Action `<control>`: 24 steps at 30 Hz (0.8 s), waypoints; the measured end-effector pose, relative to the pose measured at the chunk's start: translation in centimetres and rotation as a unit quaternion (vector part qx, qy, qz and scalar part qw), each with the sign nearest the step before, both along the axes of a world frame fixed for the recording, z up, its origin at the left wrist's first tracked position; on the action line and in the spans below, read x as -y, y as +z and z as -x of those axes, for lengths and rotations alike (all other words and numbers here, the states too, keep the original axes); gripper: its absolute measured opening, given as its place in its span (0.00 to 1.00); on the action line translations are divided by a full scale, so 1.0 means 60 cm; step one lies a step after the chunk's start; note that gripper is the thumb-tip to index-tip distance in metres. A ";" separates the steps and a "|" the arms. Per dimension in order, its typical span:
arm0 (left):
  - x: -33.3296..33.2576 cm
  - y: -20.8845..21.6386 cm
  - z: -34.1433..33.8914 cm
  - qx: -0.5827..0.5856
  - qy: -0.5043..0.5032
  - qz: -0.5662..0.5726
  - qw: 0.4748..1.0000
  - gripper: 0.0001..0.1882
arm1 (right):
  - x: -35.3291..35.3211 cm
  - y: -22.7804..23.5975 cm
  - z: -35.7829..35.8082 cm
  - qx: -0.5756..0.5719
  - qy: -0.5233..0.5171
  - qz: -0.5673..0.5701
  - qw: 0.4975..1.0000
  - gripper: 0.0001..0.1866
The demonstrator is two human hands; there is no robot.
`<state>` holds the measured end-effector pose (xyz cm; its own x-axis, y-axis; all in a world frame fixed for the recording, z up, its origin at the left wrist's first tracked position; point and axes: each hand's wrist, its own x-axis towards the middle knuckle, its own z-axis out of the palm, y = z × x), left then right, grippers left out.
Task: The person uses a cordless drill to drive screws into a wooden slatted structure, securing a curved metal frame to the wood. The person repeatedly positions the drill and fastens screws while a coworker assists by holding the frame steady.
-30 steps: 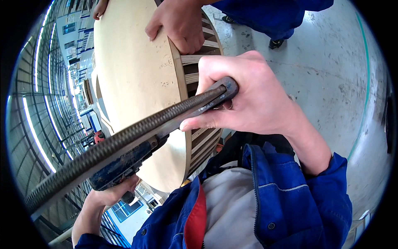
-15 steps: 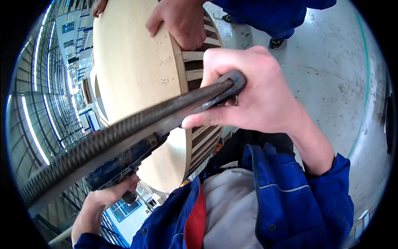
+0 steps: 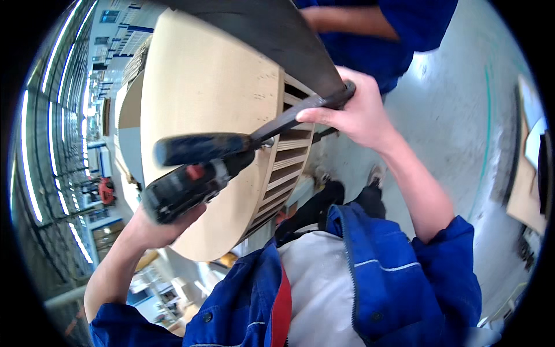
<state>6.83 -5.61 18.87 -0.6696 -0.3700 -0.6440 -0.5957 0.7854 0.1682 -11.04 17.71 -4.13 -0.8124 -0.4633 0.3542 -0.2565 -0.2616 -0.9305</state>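
Hands: two; left grips one drill; right one hose.

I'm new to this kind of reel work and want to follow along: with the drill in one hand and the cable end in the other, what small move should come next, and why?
Probably steady the cable end against the slatted core of the wooden reel. The right hand grips it beside the slats, while the left hand holds the drill at the flange, blurred.

Pale tan slatted reel, black drill with red switch, blue jacket
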 end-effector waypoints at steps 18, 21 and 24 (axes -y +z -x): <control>0.137 -0.176 -0.172 -0.357 -0.043 0.129 0.924 0.42 | -0.021 0.001 -0.001 0.025 0.034 -0.068 0.997 0.10; 0.058 -0.199 -0.114 -0.363 -0.193 0.022 0.911 0.43 | -0.018 0.004 -0.001 0.032 0.038 -0.045 0.998 0.11; -0.005 -0.241 -0.038 -0.354 -0.212 -0.054 0.909 0.47 | -0.017 0.005 -0.002 0.019 0.031 -0.049 0.998 0.11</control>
<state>9.09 -5.31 4.43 -0.9982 0.0587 -0.0143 0.0446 0.8751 0.4819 -10.90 18.74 -3.83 -0.7930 -0.5444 0.2735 -0.2059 -0.1831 -0.9613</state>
